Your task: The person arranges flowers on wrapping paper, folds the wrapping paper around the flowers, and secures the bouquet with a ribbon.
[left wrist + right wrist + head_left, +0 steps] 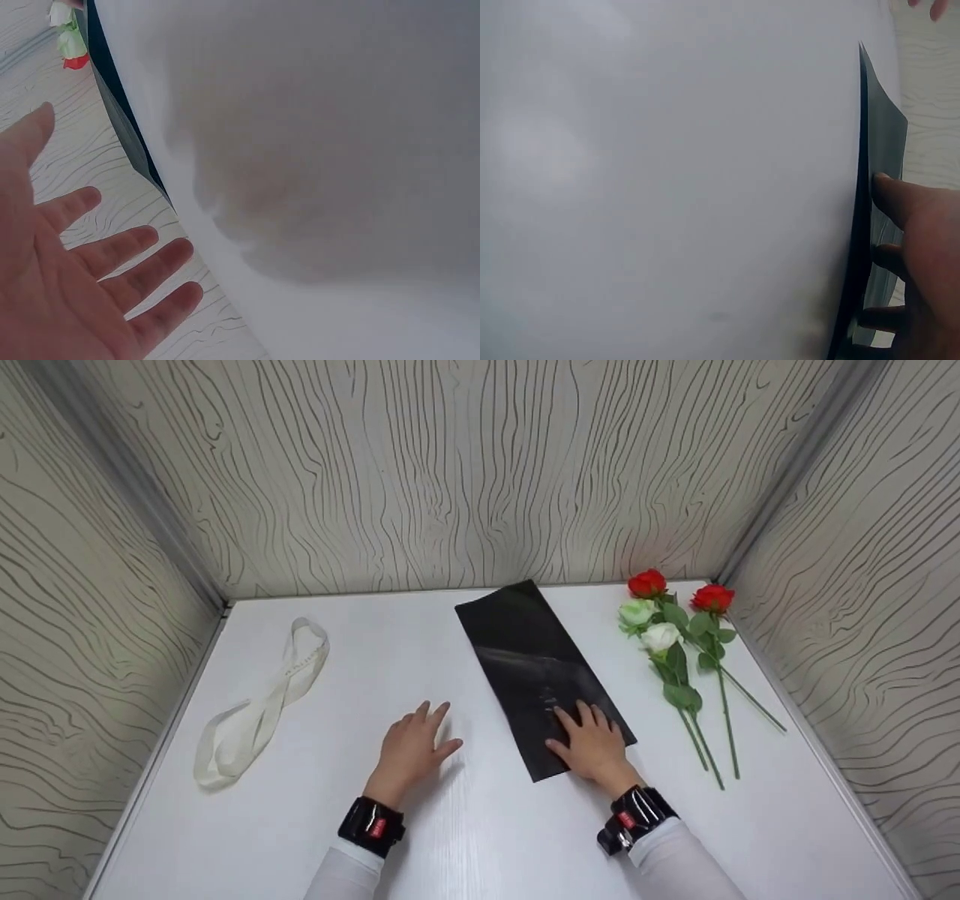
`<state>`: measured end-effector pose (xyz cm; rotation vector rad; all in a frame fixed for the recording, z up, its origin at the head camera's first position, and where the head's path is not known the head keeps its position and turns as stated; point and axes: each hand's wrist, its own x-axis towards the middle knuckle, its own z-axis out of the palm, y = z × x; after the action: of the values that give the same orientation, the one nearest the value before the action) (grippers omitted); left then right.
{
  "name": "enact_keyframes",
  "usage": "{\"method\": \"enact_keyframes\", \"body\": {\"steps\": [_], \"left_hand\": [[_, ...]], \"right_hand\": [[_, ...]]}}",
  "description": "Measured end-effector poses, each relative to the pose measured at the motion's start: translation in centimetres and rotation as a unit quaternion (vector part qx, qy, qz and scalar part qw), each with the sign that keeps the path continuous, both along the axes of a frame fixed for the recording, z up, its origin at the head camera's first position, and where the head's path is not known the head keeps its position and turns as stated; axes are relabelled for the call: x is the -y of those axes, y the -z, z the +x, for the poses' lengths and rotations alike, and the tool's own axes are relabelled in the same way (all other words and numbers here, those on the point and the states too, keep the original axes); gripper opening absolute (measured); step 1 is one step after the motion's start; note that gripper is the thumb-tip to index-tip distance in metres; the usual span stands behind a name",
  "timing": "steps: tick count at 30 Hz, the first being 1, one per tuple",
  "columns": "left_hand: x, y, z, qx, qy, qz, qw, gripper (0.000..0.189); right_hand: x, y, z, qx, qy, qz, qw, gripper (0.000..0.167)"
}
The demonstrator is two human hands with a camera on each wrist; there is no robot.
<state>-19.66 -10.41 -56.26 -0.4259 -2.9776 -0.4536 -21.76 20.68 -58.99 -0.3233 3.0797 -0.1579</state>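
A flat black sleeve-like bag lies at a slant on the white table, its narrower end toward the person. My right hand rests on its near end with fingers spread; in the right wrist view the fingertips touch the bag's upper sheet, and a dark gap shows along its edge. To the left of the bag, my left hand hovers over bare table, fingers spread and holding nothing. The left wrist view shows that palm with the fingers extended.
Cream ribbon lies in loose loops on the left of the table. At the right are artificial roses: two red ones, a white one and a pale green one, with long green stems. Wood-patterned walls enclose the table's back and sides.
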Motion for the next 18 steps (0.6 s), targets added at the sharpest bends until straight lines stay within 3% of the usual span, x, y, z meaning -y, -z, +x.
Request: {"method": "enact_keyframes", "body": {"steps": [10,18], "left_hand": [[-2.0,0.3,-0.7,0.014,0.062,-0.030,0.9975,0.062],[-2.4,0.9,-1.1,0.009,0.064,-0.042,0.9971,0.058]], "right_hand": [[3.5,0.0,0.7,-0.017,-0.040,0.023,0.9988,0.065],[4.4,0.1,1.0,-0.016,-0.088,0.020,0.9958,0.063]]}}
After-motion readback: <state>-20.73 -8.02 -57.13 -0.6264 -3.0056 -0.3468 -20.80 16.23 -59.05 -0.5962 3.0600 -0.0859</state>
